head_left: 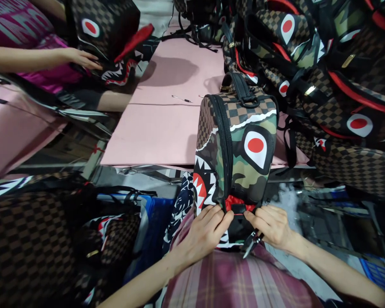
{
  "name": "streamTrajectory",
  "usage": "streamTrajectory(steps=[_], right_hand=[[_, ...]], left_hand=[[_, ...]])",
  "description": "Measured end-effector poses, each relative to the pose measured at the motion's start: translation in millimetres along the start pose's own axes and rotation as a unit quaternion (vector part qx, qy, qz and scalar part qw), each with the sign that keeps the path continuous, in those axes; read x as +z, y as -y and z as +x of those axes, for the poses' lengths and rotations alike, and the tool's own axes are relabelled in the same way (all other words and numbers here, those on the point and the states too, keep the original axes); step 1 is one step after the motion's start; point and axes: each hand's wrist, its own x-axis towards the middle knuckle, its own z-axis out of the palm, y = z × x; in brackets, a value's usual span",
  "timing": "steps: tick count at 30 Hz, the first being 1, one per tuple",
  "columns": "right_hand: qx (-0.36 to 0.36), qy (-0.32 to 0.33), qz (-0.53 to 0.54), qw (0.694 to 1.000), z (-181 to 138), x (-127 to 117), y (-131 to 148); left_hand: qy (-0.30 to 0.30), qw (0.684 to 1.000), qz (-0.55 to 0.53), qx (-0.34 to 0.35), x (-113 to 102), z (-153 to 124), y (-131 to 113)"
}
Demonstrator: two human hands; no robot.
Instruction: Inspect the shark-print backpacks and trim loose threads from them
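A backpack [250, 167] with brown checks, camouflage and a shark-eye print rests upright on my lap against the table edge. My left hand [210, 224] is closed on the left side of its lower opening, where red lining [232, 203] shows. On the other side of that opening, my right hand [269, 224] grips the edge, thumb towards a small black tab [238, 208]. Small metal snips [252, 246] hang below my right hand; whether its fingers hold them I cannot tell. The backpack's carry handle [240, 87] points up and away from me.
A pink-topped table [150, 132] stands ahead, with a pen [182, 99] on it. Many similar backpacks [343, 98] are heaped at the right. Beside me at left are more bags [28, 239] and a blue crate [157, 226]. Across the table, another person's hand [80, 58] touches a backpack [105, 34].
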Motion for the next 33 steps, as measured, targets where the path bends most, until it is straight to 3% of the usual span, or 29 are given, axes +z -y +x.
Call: streamTrajectory(steps=[15,22,26,29,31,33], right_hand=[[-0.008,-0.026,-0.005,1.000,3.4,2.4,-0.4],[0.058,-0.071,0.050,0.995,9.8,9.9,-7.4],[0.116,-0.108,0.031,0.987,21.8,8.3,-9.3],[0.142,-0.092,-0.037,0.985,38.1,7.4,-3.6],[0.150,-0.080,-0.081,0.982,51.4,9.7,1.4],[0.152,-0.072,-0.120,0.978,64.2,13.1,4.7]], left_hand=[[-0.097,0.994,-0.052,-0.012,8.8,-2.1,1.0],[-0.118,0.993,0.021,-0.018,-14.4,44.3,19.3],[-0.088,0.993,0.040,-0.064,-16.2,67.2,25.8],[-0.153,0.977,0.043,-0.139,-6.6,61.3,37.7],[-0.186,0.951,-0.045,-0.244,-2.0,50.1,50.2],[-0.165,0.902,-0.202,-0.344,-3.9,38.4,62.2]])
